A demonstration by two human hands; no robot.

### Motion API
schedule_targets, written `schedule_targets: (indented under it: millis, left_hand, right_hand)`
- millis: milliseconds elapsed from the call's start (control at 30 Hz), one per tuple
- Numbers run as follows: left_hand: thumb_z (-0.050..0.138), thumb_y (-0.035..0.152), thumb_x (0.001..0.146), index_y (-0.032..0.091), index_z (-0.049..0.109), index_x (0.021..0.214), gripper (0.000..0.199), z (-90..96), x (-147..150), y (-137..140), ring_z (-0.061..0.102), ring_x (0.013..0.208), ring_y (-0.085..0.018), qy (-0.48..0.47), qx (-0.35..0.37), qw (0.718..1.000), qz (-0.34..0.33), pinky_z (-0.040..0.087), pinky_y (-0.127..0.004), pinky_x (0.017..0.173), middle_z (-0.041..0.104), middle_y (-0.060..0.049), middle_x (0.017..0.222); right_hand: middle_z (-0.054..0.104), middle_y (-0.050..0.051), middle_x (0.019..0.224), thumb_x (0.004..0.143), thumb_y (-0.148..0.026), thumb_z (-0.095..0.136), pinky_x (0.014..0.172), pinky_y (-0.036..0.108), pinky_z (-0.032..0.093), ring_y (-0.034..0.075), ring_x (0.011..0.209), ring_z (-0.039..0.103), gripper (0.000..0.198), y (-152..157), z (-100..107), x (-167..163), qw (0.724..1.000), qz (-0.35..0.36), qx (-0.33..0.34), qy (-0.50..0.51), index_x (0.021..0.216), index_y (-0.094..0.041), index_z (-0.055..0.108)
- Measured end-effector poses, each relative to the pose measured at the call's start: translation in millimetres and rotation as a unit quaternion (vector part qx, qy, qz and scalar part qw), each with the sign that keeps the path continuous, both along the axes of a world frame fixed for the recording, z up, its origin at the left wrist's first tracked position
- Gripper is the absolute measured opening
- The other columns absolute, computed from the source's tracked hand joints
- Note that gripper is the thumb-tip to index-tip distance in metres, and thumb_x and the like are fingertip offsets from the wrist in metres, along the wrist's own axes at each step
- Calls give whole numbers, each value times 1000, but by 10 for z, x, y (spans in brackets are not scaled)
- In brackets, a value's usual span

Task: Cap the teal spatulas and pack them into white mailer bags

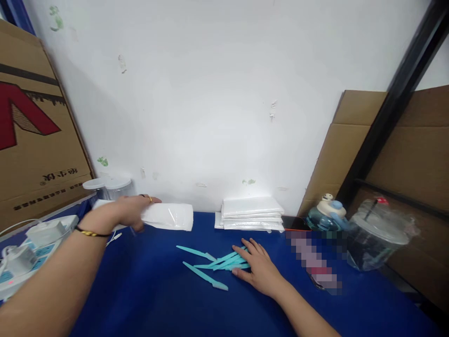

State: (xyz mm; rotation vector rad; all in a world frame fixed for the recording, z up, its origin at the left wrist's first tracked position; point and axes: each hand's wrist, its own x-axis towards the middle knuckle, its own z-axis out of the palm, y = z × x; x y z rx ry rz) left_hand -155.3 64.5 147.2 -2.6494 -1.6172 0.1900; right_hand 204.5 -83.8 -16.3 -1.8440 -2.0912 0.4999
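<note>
Several teal eyebrow razors point(206, 276) lie in a loose, overlapping heap on the blue table. Over the right end of this heap, my right hand point(262, 267) rests palm down with its fingers spread, covering some razor ends. At the left, near the wall, my left hand point(131, 211) reaches across a flat white packet point(171, 216) in shiny clear wrapping, thumb on the near side and fingers on the far side. That packet's middle is hidden under the hand. A stack of similar white packets point(250, 213) sits against the wall, beyond my right hand.
Clear lidded jars point(119, 187) and a power strip with white chargers point(42, 243) are on the left, by a cardboard box point(38, 121). On the right are a blurred-out flat item point(312, 262), a teal glass container point(326, 216) and a plastic-wrapped tub point(377, 234).
</note>
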Motion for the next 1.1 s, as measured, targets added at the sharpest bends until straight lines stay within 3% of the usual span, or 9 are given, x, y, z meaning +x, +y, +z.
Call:
schedule_targets:
  millis: [133,233,333,433,533,667,833,933,1100]
  left_hand:
    - [61,18,53,27,47,127,76,-625,164,127,53,109,-29,-10,-9,1000,-20,37,-42,93,58,-8,121]
    - [66,19,49,25,38,135,90,-878,163,180,47,117,-30,-18,-47,999,-13,34,-41,96,49,-10,132]
    - [68,25,52,27,38,134,88,-914,210,83,38,124,-30,-70,-44,996,-19,33,-41,97,41,-8,138]
    - [56,29,69,28,54,115,46,-925,395,-124,50,109,-22,-149,-73,981,-97,38,-33,91,54,-2,120]
    - [54,23,69,26,61,100,32,-1036,618,-291,56,88,-16,-178,-145,957,-179,43,-24,76,59,-1,103]
    - [54,24,71,23,61,85,16,-1184,783,-361,55,78,-16,-153,-131,967,-157,41,-24,66,60,-1,88]
    - [52,25,75,23,59,83,11,-1216,917,-411,56,75,-16,-129,-133,969,-161,39,-24,62,61,0,82]
    - [47,24,80,22,58,80,11,-1281,1074,-399,56,73,-16,-129,-85,968,-196,40,-24,65,61,-1,81]
    - [40,22,88,20,55,80,18,-1441,1442,-284,55,73,-15,-166,-22,956,-239,39,-24,66,60,-1,82]
  right_hand:
    - [24,0,150,75,-67,51,107,52,19,34,138,10,68,-98,2,-120,999,11,-18,24,136,-39,37]
    - [29,2,148,73,-65,55,106,52,22,35,136,17,71,-122,29,-118,998,30,-14,44,136,-39,37]
    - [44,5,138,81,-56,51,104,47,28,31,128,35,55,-57,79,75,996,6,52,78,130,-33,47]
    - [60,7,115,88,-40,44,97,42,38,26,109,51,32,34,109,384,988,-16,110,112,111,-28,63]
    - [61,5,103,81,-32,54,89,38,43,24,98,54,29,64,99,591,989,14,83,123,108,-28,64]
    - [55,3,97,76,-25,58,70,29,48,17,77,55,32,17,83,555,988,48,26,146,107,-29,63]
    - [52,0,90,73,-17,59,62,24,45,12,66,52,28,-68,99,353,983,75,12,169,99,-27,65]
    - [53,0,89,72,-19,61,60,22,43,11,65,51,26,-75,100,305,980,92,8,176,97,-26,65]
    - [58,1,75,80,-29,56,60,23,41,13,65,52,16,224,8,350,975,-8,93,203,88,-19,65]
